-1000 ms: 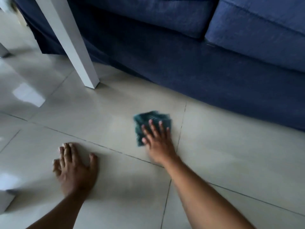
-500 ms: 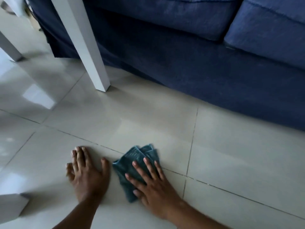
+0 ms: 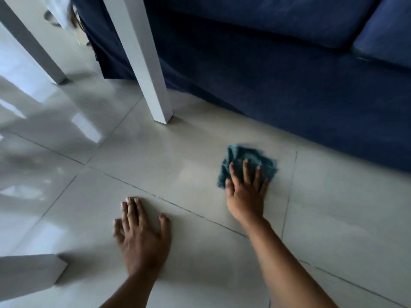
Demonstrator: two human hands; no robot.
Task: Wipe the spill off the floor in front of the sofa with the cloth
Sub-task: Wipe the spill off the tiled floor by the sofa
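Note:
A crumpled teal cloth [image 3: 249, 155] lies on the pale glossy floor tiles [image 3: 178, 156], a short way in front of the dark blue sofa [image 3: 278, 81]. My right hand [image 3: 245, 190] presses flat on the cloth's near part, fingers spread over it. Flat on the tiles to the left rests my left hand [image 3: 140, 234], palm down with fingers apart and nothing in it. The cloth is blurred. I cannot make out any spill on the tiles.
A white table leg [image 3: 144, 61] stands on the floor left of the cloth, close to the sofa's skirt. Another white leg [image 3: 33, 45] stands at far left, and a third leg's foot [image 3: 29, 274] shows at the bottom left. Tile joints cross the floor.
My right hand has pushed the cloth away from me toward the sofa, from beside my left hand. The left hand has stayed flat on the floor. The view has shifted.

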